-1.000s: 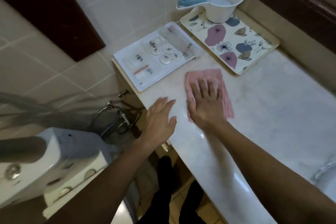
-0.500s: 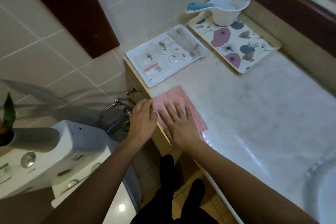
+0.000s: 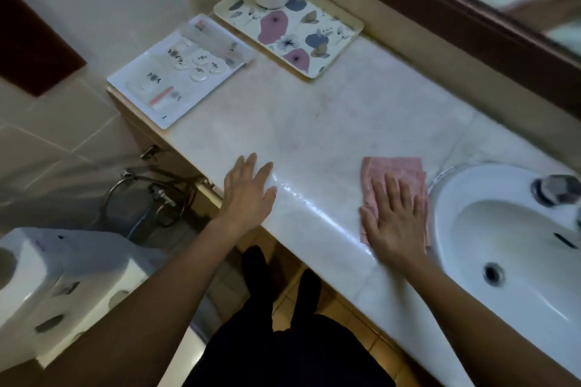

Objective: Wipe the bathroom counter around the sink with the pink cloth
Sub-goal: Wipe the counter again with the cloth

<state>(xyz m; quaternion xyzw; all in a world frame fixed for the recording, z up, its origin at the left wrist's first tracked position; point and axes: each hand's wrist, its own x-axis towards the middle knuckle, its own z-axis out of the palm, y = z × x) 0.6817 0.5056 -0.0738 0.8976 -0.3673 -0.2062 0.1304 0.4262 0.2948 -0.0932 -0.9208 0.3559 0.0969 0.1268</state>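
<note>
Right hand (image 3: 396, 223) flat, fingers spread, pressing pink cloth (image 3: 393, 176) — cloth just left of sink (image 3: 446, 198) rim. Left hand (image 3: 248, 195) open, empty, at near counter (image 3: 314, 122) edge — bare marble between.

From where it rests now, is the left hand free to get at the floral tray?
Probably yes. The left hand lies flat and empty at the counter's front edge, and only bare counter lies between it and the floral tray; it would need a long forward stretch.

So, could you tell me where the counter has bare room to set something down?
The widest bare patch lies between the floral tray, the left hand and the pink cloth. The far-left corner is crowded by the white amenity tray.
</note>
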